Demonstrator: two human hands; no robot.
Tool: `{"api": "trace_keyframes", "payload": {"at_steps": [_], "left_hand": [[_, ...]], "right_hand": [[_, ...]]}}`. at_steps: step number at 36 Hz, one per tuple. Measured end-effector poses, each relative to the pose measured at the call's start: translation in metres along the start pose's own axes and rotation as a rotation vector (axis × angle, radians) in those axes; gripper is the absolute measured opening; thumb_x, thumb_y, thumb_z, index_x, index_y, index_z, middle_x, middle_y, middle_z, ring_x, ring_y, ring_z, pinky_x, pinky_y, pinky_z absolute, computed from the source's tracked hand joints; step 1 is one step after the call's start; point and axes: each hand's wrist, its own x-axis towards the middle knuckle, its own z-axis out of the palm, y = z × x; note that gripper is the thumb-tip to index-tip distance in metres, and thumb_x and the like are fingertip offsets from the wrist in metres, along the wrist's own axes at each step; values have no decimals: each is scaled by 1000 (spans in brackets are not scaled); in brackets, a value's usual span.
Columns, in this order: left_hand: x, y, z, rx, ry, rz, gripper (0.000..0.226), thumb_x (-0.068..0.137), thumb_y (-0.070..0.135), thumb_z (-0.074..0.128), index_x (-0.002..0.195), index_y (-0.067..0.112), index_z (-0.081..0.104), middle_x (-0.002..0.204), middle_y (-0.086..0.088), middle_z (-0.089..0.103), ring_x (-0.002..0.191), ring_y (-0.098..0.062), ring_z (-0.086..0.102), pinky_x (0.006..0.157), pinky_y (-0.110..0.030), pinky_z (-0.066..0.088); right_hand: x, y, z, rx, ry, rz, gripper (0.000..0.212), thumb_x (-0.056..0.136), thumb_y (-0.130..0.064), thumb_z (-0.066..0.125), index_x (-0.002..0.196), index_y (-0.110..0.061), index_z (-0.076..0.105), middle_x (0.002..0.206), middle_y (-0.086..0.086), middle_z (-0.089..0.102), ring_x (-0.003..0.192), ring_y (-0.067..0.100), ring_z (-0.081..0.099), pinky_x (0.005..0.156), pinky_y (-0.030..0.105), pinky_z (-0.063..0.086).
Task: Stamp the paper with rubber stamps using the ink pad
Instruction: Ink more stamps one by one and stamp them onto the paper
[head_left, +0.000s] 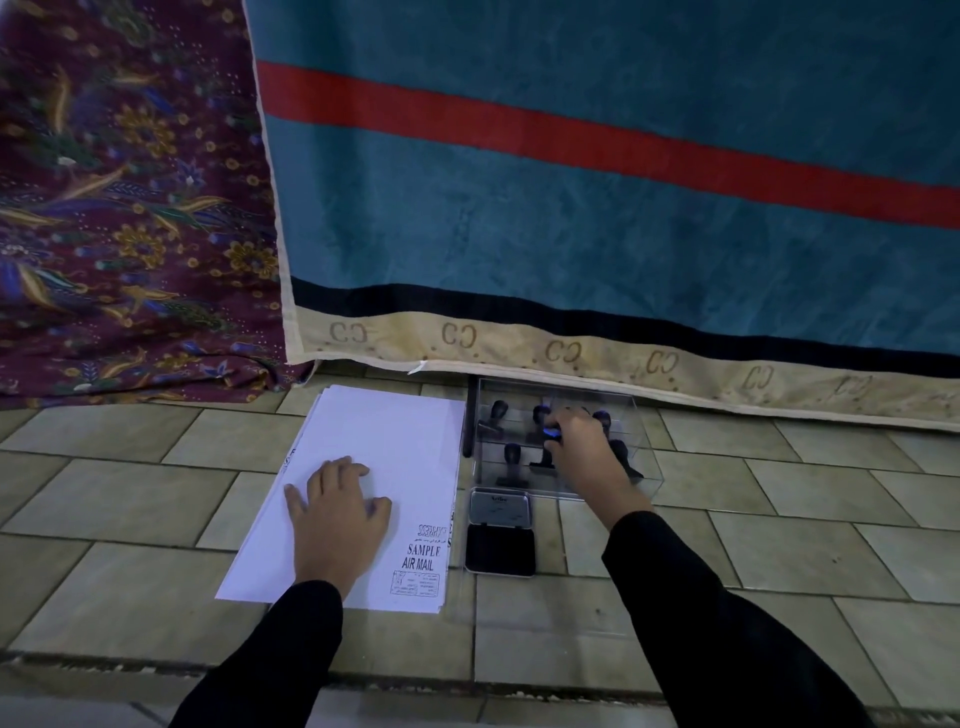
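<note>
Your paper (384, 467) is white, with black stamped lettering and a black framed block near its right corner. Your ink pad (500, 551) is black, its open lid (500, 509) silver-grey. The stamps (511, 457) in the clear box (644, 467) are black; one stamp (550, 434) shows a bright blue spot. Your sleeves (291, 649) are black. The floor (130, 493) is beige tile with dark staggered joints. Ahead of you the blanket (571, 234) is teal with a red stripe, a black band and a cream hem of repeated "CC" marks. The cloth (130, 208) to your left is maroon with gold, blue and green flowers.
</note>
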Motion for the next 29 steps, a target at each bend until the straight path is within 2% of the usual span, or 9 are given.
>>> {"api": "trace_keyframes", "payload": {"at_steps": [9,14,16,18,19,23,25,27,29], "left_hand": [[-1,1,-1,23,15,6,36,80,23,59,115,16,55,129,-2,54,124,-25,44,107,-57,24],[-1,2,-1,14,8,2,36,81,23,58,116,17,55,130,-1,53,124,-24,43,108,-56,23],[0,1,-2,3,6,3,36,81,24,57,116,17,54,131,-1,52,125,-24,43,109,-56,22],[2,-2,-1,-52,-7,-15,36,82,25,59,117,20,54,135,1,50,129,-22,39,113,-55,16],[3,-4,-1,-103,-13,-30,36,82,25,60,118,22,54,137,2,49,131,-20,37,115,-53,12],[7,-10,-5,-318,-29,-87,35,84,24,62,118,30,56,138,8,51,134,-15,37,118,-45,2],[10,-9,-11,-412,-34,-119,31,86,23,61,117,29,59,133,7,56,126,-16,46,118,-45,2],[10,-6,-15,-402,-24,-105,29,88,25,61,116,28,60,133,6,57,128,-17,45,118,-48,2],[7,-1,-17,-305,1,-17,28,88,29,62,116,28,60,137,7,54,139,-16,33,117,-48,-1]], "right_hand": [[6,3,4,31,33,25,34,89,-9,60,122,-5,55,127,17,52,113,31,54,99,36,44],[0,2,3,130,87,7,28,87,-8,61,115,-5,58,120,15,59,105,26,59,92,31,48],[-9,-3,-1,219,124,0,25,85,-8,64,110,-7,60,112,13,63,92,19,62,81,22,51],[-24,-11,-5,286,153,-35,26,82,-8,68,106,-10,62,104,9,65,79,10,61,68,5,45],[-33,-15,-5,307,157,-67,26,80,-8,69,105,-11,63,102,7,64,77,9,61,64,2,45],[-74,-26,0,366,123,-171,27,80,-9,70,107,-11,66,103,5,64,79,9,63,71,-4,44],[-90,-27,5,355,78,-193,31,81,-9,69,112,-12,65,107,3,64,85,10,64,78,3,48],[-101,-27,11,345,43,-196,35,81,-8,68,115,-14,63,108,2,64,88,11,64,80,8,51],[-109,-26,17,347,21,-200,33,81,-8,68,113,-16,63,107,1,64,88,10,63,78,4,48]]}}
